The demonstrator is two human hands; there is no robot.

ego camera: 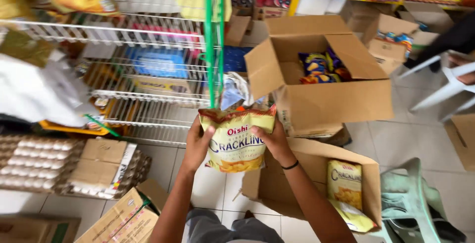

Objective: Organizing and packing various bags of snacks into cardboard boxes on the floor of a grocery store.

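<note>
Holding: a yellow snack bag [236,141] is gripped at its side edges, left hand [196,144] and right hand [273,141] fingers clamped on it | Place: above the open carton [277,186] on the floor, before the wire rack [148,99] | Step judged: bag lifted out, shelving pending | Next: a free rack spot is needed.

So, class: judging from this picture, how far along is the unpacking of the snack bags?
Done: wire shelves already hold some goods. In hand: left hand and right hand hold one yellow snack bag. Left: two like bags in the near carton; blue-and-yellow packets in the far carton.
</note>
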